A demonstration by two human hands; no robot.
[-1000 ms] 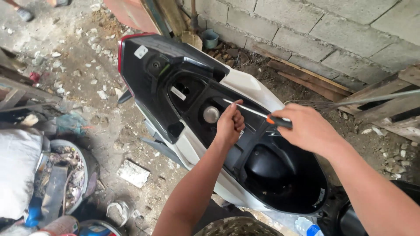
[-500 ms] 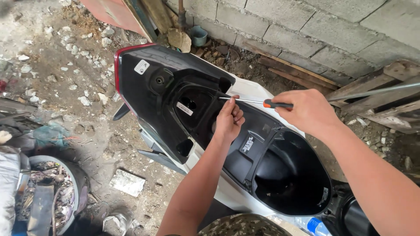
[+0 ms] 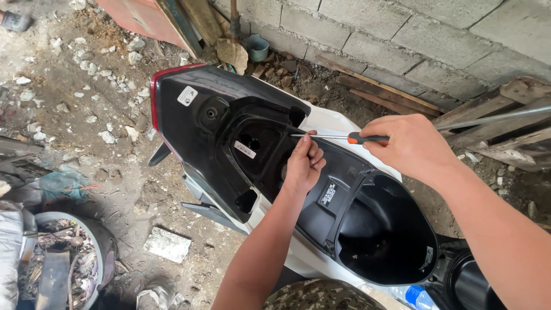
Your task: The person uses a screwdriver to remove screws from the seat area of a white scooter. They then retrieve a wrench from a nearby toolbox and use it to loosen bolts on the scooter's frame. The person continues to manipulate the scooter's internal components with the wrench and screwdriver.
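A white scooter stands with its seat off, showing the black under-seat compartment and the black rear tray. My right hand grips the orange and black handle of a screwdriver, whose thin shaft points left. My left hand rests in the middle of the black tray, fingers pinching the shaft near its tip. A red tail light edge marks the scooter's rear.
A grey block wall runs along the top, with wooden planks and a metal rod at right. Rubble and stones cover the dirt ground. A round tub of debris sits at bottom left; a blue-capped bottle lies bottom right.
The view has shifted, so the scooter sits more centred. Both hands moved slightly toward the scooter's rear, and the left fingers now pinch the screwdriver shaft near its tip.
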